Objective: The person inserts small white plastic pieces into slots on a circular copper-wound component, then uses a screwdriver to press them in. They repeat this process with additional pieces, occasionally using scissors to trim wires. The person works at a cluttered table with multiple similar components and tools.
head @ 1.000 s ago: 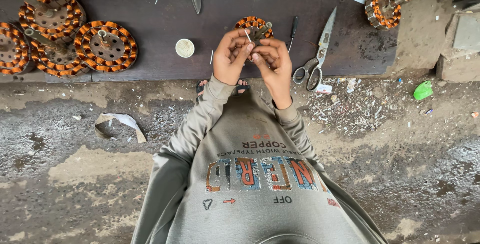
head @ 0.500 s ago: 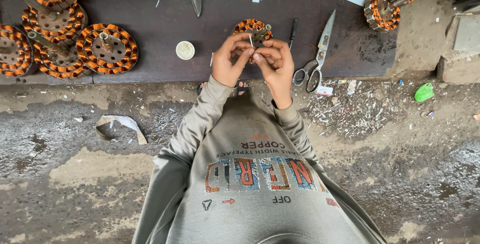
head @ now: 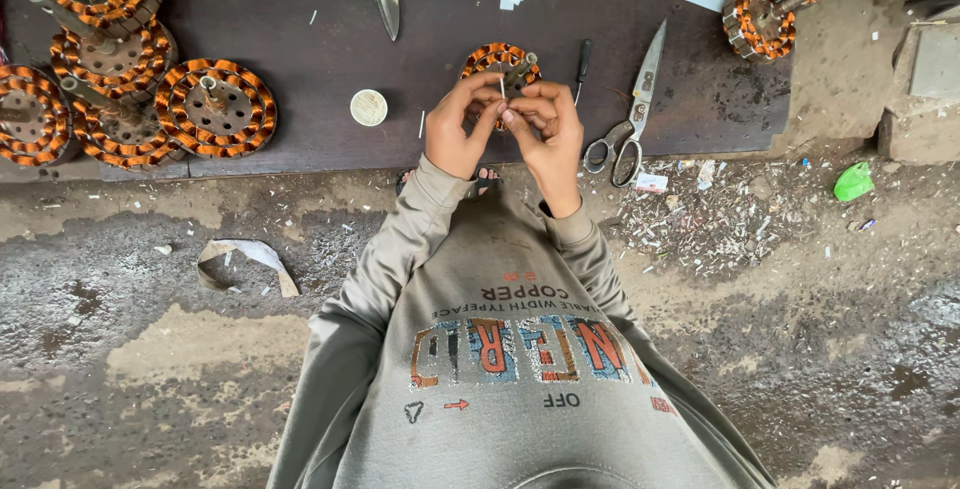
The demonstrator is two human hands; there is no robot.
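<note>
Dark work board (head: 300,9) on rough ground carries a copper-wound round stator (head: 497,61). Directly above it, left hand (head: 462,127) and right hand (head: 545,124) pinch a thin white strip (head: 502,87) upright between fingertips, close for fine control. Steel scissors (head: 630,109) lie just right.

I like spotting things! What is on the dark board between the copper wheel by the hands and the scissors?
In the head view, a small black-handled tool lies between the copper-wound wheel and the scissors.
</note>
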